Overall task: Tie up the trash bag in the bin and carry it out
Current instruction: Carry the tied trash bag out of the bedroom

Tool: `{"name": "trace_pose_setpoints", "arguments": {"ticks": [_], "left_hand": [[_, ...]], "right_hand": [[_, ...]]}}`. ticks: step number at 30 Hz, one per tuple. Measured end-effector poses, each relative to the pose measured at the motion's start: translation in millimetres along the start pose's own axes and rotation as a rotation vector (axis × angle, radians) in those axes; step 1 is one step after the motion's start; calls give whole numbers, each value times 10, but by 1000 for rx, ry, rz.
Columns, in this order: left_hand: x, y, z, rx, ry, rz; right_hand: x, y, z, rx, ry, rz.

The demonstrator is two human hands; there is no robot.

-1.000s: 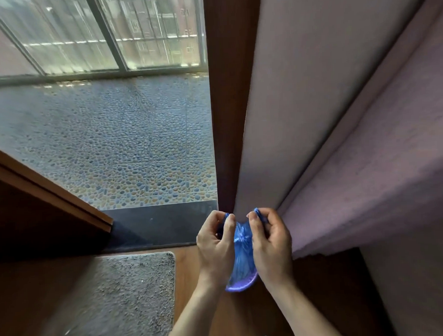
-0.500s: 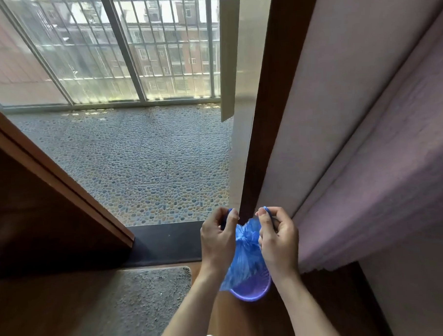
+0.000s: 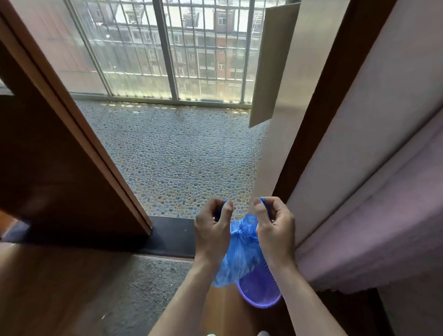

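Both hands (image 3: 243,230) gripping trash bag (image 3: 240,253) ends

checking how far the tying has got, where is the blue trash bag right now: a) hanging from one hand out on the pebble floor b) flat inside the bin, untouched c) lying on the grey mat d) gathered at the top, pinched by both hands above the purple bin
d: the left hand and right hand each pinch an end of the bunched blue trash bag, which hangs over the purple bin.
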State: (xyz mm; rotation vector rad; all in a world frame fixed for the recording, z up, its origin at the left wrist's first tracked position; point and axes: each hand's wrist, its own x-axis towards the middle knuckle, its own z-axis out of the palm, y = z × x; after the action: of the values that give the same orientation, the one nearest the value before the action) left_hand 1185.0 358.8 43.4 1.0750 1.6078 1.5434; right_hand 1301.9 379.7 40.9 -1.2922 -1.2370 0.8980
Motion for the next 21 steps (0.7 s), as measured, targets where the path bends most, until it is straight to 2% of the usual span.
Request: {"name": "trace_pose_setpoints", "arguments": {"ticks": [8,15,21], "left_hand": [[-222,13,-361,7,365,-17],[-777,7,-553,76,709,-34],[-1481,-104,-786,130,1020,-80]], "right_hand": [[-11,-119,414,11,-371,-120],[-284,-136,561,156,-713,-108],[-818,-86,626,187,-990,-93]]}}
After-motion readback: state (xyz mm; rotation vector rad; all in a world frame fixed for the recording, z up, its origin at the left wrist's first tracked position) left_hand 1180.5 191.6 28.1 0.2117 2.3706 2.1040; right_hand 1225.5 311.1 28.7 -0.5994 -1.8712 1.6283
